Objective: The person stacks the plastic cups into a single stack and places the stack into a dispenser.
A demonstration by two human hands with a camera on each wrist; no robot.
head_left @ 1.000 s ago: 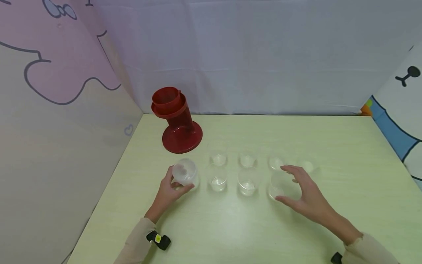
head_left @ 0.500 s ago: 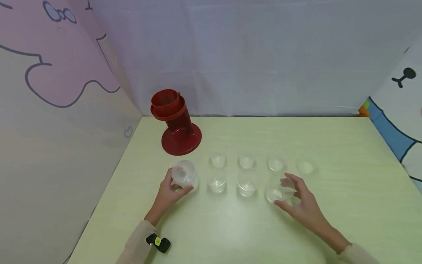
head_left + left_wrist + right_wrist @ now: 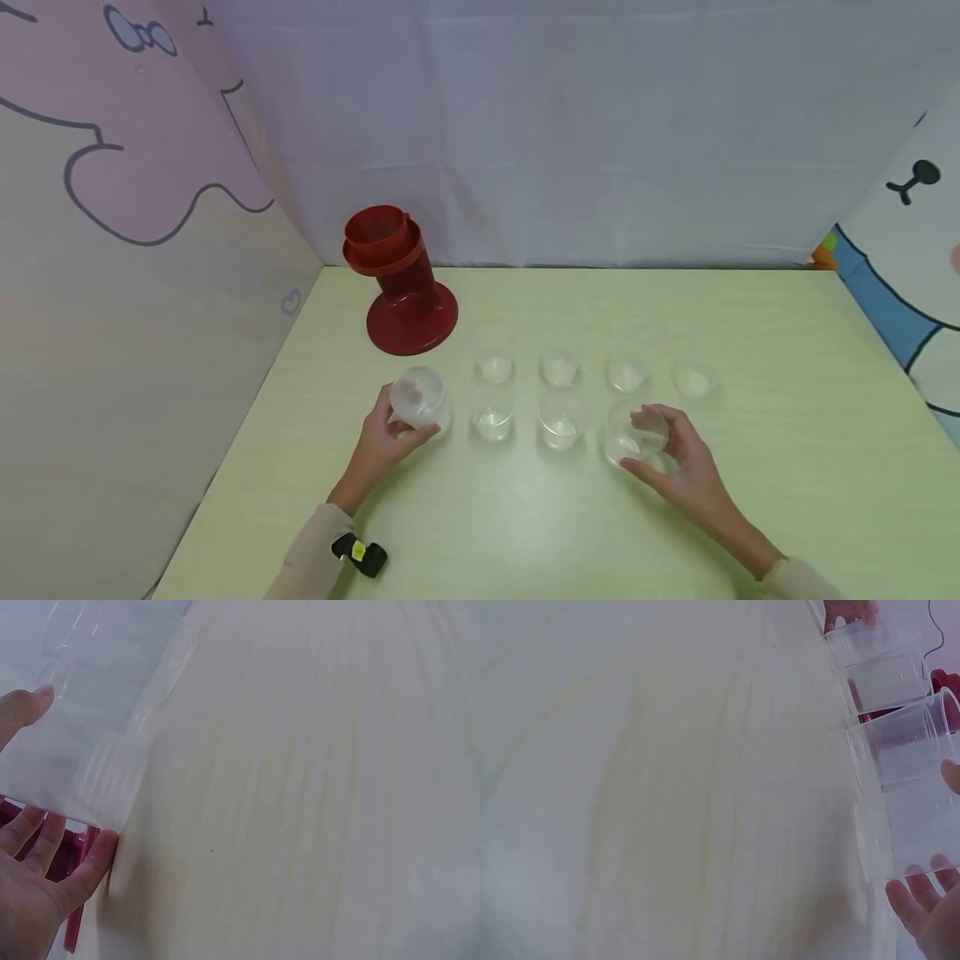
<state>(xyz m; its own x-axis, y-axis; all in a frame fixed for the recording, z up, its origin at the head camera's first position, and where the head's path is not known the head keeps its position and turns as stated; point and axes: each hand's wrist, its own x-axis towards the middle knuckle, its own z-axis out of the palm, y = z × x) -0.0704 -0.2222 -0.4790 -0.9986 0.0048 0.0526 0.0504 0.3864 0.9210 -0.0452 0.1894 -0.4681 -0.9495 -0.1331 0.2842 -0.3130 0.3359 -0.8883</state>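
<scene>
At the table (image 3: 525, 525), the left hand (image 3: 384, 437) gripped the left cup (image 3: 418, 396), the right hand (image 3: 688, 462) the right cup (image 3: 633, 429), likely ready for gentle moving.

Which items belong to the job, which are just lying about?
Apparently in the job:
translucent cup or stack, in left grip
clear cup, in right grip
six other clear cups, probably

Apparently lying about:
red stand, untouched; its role isn't certain

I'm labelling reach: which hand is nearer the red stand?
Left. The left hand is in front of the red stand; the right hand is farther off, in front and to its right.
</scene>
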